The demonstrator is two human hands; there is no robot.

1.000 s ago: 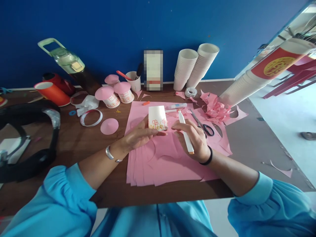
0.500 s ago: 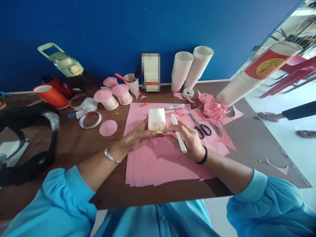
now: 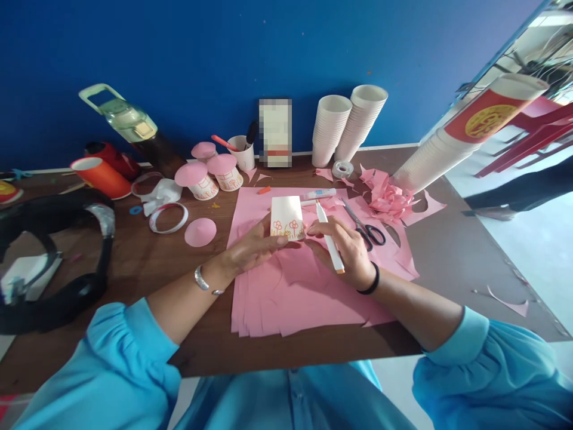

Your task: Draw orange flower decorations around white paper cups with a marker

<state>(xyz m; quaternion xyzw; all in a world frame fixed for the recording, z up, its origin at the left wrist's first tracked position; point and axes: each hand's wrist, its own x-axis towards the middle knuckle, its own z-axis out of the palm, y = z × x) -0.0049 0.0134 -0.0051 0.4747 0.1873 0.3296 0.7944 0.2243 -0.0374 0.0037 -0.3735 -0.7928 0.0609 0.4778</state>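
My left hand (image 3: pixel 254 246) is closed around the lower left of a white paper cup (image 3: pixel 286 209) with flowers and grass drawn in red, orange and yellow near one end. Between the fingers of my right hand (image 3: pixel 347 248) rests a white marker (image 3: pixel 330 239), its orange end toward me and its tip pointing away. Fingertips of that hand also come close to the cup's lower right edge; whether they touch it I cannot tell. Beneath both hands lies a stack of pink paper (image 3: pixel 268 304). Black-handled scissors (image 3: pixel 371 235) lie right of my right hand, and a pen-like tube (image 3: pixel 320 193) beyond it.
Small cups with pink cone roofs (image 3: pixel 222 170), a pink paper disc (image 3: pixel 200 232) and a tape ring (image 3: pixel 169 218) are to the left. Behind stand a pen cup (image 3: pixel 242 156), a phone (image 3: pixel 276 134) and stacked cups (image 3: pixel 329 131). Crumpled pink scraps (image 3: pixel 387 200) lie right.
The cup has turned slightly in my hands, so its drawn flowers sit further left. The view has shifted a little. At the right, a person's leg has moved.
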